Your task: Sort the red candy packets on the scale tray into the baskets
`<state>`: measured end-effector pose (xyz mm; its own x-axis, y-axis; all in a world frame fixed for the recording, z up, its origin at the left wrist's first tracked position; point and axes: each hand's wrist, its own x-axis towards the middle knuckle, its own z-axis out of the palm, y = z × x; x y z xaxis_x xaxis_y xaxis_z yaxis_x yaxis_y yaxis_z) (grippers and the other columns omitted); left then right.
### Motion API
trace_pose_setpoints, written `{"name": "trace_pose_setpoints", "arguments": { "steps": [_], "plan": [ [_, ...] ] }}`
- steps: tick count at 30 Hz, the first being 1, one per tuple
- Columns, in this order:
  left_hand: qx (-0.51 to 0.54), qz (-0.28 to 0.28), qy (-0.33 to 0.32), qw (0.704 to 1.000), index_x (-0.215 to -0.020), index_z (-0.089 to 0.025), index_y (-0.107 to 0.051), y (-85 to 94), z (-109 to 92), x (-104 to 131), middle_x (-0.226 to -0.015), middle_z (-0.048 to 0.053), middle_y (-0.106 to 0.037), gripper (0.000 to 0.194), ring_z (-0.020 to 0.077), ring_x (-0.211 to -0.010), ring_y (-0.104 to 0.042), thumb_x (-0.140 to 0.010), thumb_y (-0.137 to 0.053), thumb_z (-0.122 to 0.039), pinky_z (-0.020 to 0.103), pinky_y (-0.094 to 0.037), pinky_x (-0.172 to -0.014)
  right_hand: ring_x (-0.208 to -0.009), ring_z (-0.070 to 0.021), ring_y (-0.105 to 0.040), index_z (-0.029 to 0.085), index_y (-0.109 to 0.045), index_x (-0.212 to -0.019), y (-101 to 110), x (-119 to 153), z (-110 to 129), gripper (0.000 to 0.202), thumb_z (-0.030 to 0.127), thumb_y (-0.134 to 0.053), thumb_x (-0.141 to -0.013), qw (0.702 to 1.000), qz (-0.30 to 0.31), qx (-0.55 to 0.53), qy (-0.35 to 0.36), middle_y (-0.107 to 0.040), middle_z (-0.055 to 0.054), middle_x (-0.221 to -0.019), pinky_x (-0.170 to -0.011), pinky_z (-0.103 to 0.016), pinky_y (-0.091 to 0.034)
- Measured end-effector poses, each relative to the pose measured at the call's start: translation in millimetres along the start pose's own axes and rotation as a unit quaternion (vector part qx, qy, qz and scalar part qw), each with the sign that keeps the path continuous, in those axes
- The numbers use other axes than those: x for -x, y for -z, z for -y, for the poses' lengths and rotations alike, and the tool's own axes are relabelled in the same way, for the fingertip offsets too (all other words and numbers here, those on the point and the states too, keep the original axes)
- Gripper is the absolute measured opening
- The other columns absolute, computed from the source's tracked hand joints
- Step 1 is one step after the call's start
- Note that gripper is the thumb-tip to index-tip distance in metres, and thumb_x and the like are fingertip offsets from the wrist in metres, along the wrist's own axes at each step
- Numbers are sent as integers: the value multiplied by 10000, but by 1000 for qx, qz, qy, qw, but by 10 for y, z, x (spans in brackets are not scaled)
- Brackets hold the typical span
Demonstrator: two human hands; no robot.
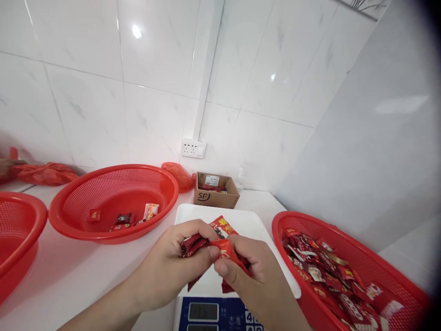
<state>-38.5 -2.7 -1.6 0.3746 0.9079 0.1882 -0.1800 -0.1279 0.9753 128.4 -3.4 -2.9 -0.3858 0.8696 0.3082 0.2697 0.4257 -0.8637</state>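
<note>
My left hand [170, 266] is closed around dark red candy packets [193, 243] that stick out between the fingers. Thumb to thumb with it, my right hand [260, 264] is closed on more wrapped candies, among them a bright orange-red packet [225, 248] pinched between both hands. A red and yellow packet [223, 225] shows just behind the fingers; whether it is held or lies on the scale I cannot tell. Both hands are over the white pan of a digital scale [193, 214]. The digits on its display [203, 311] are too faint to read.
At the right stands a red basket [280, 220] full of wrapped candies. A second red basket [113, 172] with several packets is at the back left, another basket [39, 207] at the left edge. A cardboard box [220, 200] and a red plastic bag [179, 177] stand by the wall.
</note>
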Motion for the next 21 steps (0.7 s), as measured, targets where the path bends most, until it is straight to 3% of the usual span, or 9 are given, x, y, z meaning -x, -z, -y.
{"name": "trace_pose_setpoints", "arguments": {
  "steps": [5,9,13,16,19,21],
  "plan": [
    [50,24,15,998,-771,-192,-546,-10,53,21,-509,-75,-449,239,49,-416,-390,-847,-645,-397,126,-332,-370,-479,-83,-428,180,-463,-577,-87,31,10,457,437,-480,-955,990,-65,59,111,-486,37,-497,-476,-215,-305],
    [70,30,14,997,-773,-197,-540,-30,58,50,-525,-68,-481,248,48,-419,-400,-855,-645,-406,124,-329,-371,-482,-95,-429,179,-484,-565,-106,44,-13,479,422,-441,-975,983,-80,81,147,-480,29,-495,-496,-243,-303],
    [51,-3,-20,998,-750,-190,-550,-39,31,63,-524,-68,-472,248,51,-430,-392,-860,-646,-392,132,-354,-385,-501,-98,-410,181,-476,-581,-74,-5,-15,503,523,-459,-948,990,-57,71,111,-464,27,-528,-483,-237,-303],
    [25,-40,-52,998,-742,-185,-558,-29,21,63,-537,-62,-476,251,55,-441,-400,-864,-644,-387,141,-376,-394,-514,-103,-445,179,-546,-645,-46,-14,30,490,603,-511,-889,998,-21,10,54,-490,22,-563,-469,-216,-370],
    [20,-79,-76,994,-758,-190,-558,-8,24,56,-532,-60,-476,259,65,-453,-421,-878,-627,-409,145,-390,-403,-501,-93,-484,178,-639,-787,-26,21,85,434,589,-530,-873,996,-7,-81,-25,-514,19,-631,-441,-189,-456],
    [24,-83,-74,993,-764,-193,-555,-3,28,48,-530,-60,-479,268,69,-457,-425,-875,-629,-425,148,-398,-405,-484,-81,-486,183,-637,-791,-14,42,97,385,532,-512,-897,995,-20,-89,-41,-503,24,-636,-432,-174,-472]
  ]
}}
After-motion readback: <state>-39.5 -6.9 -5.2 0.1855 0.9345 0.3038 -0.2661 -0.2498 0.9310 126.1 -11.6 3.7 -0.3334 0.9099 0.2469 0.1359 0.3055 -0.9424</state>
